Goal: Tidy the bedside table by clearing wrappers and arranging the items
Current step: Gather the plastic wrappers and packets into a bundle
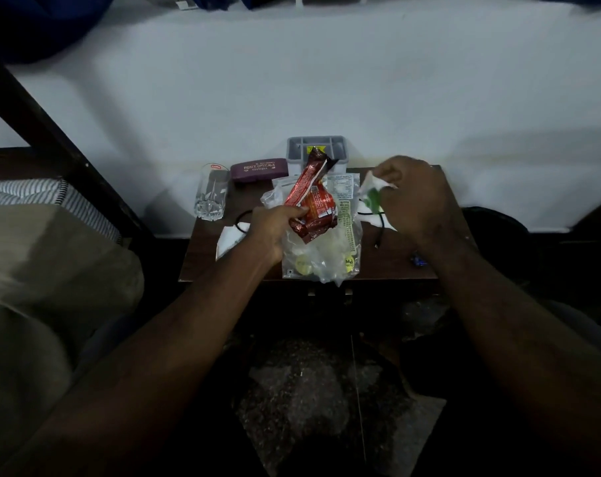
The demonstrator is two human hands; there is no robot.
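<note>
On the small brown bedside table (392, 259) my left hand (269, 228) grips a bunch of wrappers: a red and brown snack wrapper (311, 197) on top of a clear plastic bag with yellow stickers (326, 253). To the right, my right hand (416, 197) is closed on a crumpled white and green wrapper (373, 194), held just above the table. A black cable (380, 228) lies under that hand.
A drinking glass (211, 192) stands at the table's back left, beside a purple spectacle case (259, 169). A grey compartment organiser (317, 150) sits at the back. A white paper (228, 237) lies at the left edge, a small blue item (418, 260) at the right. The bed is left.
</note>
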